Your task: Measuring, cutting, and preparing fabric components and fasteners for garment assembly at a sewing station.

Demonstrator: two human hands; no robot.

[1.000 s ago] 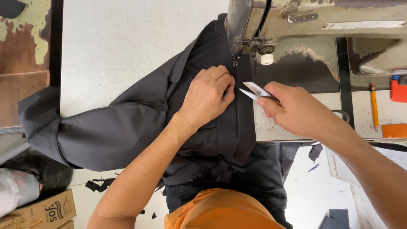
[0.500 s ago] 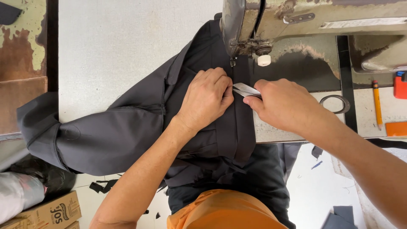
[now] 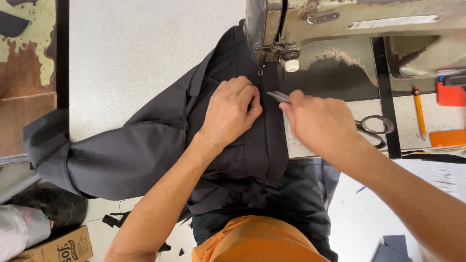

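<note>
Head view: the dark grey garment [image 3: 145, 150], matte woven cloth, lies across the pale speckled table and hangs over its near edge. My left hand [image 3: 232, 112] presses it flat with fingers closed together. My right hand [image 3: 318, 122], since a second ago, has brought small metal snips [image 3: 278, 96] closer to the seam beneath the worn sewing machine [image 3: 349, 29]. Scissors [image 3: 374, 127] rest nearby.

Garment [image 3: 145, 150] on table [image 3: 145, 53], under sewing machine [image 3: 349, 24].
</note>
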